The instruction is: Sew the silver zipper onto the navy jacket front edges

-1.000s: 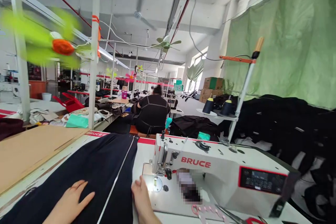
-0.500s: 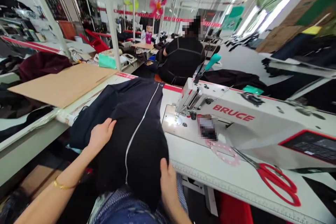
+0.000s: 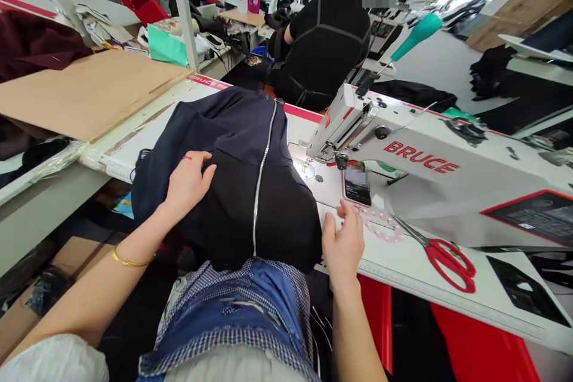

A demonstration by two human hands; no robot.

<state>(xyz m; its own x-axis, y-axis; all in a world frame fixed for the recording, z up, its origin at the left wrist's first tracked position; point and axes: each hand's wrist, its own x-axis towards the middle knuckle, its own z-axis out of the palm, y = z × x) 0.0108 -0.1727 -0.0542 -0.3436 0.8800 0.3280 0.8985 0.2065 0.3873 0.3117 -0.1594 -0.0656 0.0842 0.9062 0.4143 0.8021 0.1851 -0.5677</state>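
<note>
A dark navy and black garment [image 3: 228,191] with a long silver zipper [image 3: 264,173] lies over the table's front edge and my lap. On its left part rests my left hand [image 3: 190,185], open, thumb apart from the fingers. My right hand [image 3: 344,245] is open just right of the garment, at the table edge, holding nothing; its fingers are slightly bent. Beyond that hand lie a pink beaded ring [image 3: 382,224] and a phone [image 3: 357,185]. The white sewing machine [image 3: 403,149] stands to the right of the garment.
Red-handled scissors [image 3: 450,264] lie on the machine table at right. A teal-handled screwdriver [image 3: 418,36] stands by the machine head. A brown board [image 3: 89,92] covers the left table. A person in black [image 3: 326,42] sits ahead, back turned. A metal post [image 3: 182,12] rises at the left.
My right hand has let go of the garment's right edge and moved up and right. My left hand has loosened on the cloth. The view has tilted down.
</note>
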